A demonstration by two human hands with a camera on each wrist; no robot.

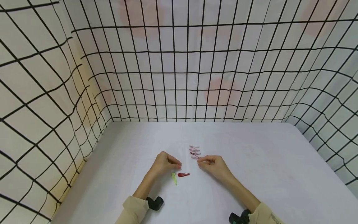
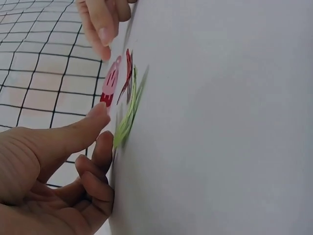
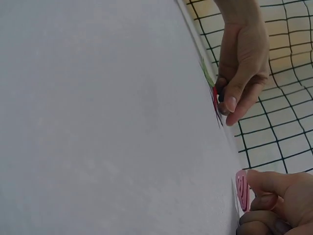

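Note:
My left hand (image 1: pixel 165 162) hovers beside a yellow-green hair clip (image 1: pixel 174 178) and a red hair clip (image 1: pixel 183 175); nothing shows between its thumb and fingers. My right hand (image 1: pixel 214 165) has its fingertips at the right end of the nearest pink hair clip (image 1: pixel 194 157). That pink clip (image 2: pixel 110 83) stands on edge in the left wrist view, with darker pink marks on its face. In the right wrist view, a fingertip overlaps the pink clip (image 3: pixel 241 190). A dark red hair clip (image 1: pixel 195 153) and more pink hair clips (image 1: pixel 194 147) stand behind it in a zigzag column.
A white cloth covers the table (image 1: pixel 251 146). Black wire grid panels (image 1: pixel 184 62) with white sheeting behind them rise at the back and both sides. Dark wrist cameras (image 1: pixel 155 203) are strapped at both cuffs.

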